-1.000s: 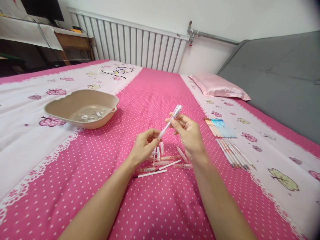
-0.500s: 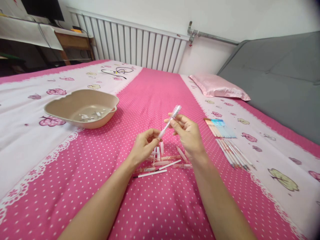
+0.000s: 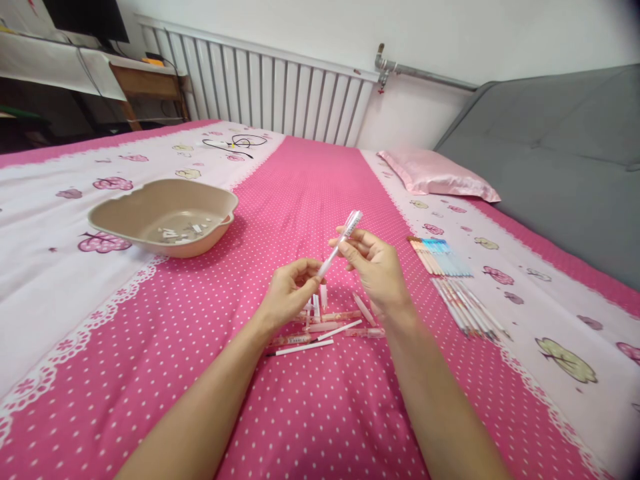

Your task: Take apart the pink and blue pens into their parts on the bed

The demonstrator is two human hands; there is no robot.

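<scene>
Between both hands a pale pink pen (image 3: 331,256) is held at a slant, its clear clip end pointing up and away. My left hand (image 3: 293,288) pinches the lower end between thumb and fingers. Higher up, my right hand (image 3: 373,263) grips the pen near its upper part, fingers curled. On the bed below the hands lies a loose pile of pen parts: pink barrels (image 3: 321,327), a clear pink-patterned tube (image 3: 297,339) and white refills with dark ends (image 3: 304,347). Part of the pile is hidden by my left hand.
A beige basin (image 3: 165,200) with small white pieces in it stands at left. Blue-and-peach pens (image 3: 440,257) and white-and-pink pens (image 3: 467,307) lie in rows at right. Farther off are a pink pillow (image 3: 440,173), a black cable (image 3: 245,141) and a white radiator (image 3: 260,80).
Almost nothing differs. Both hands keep hold of the pen in nearly the same place, and the parts on the bed lie as before.
</scene>
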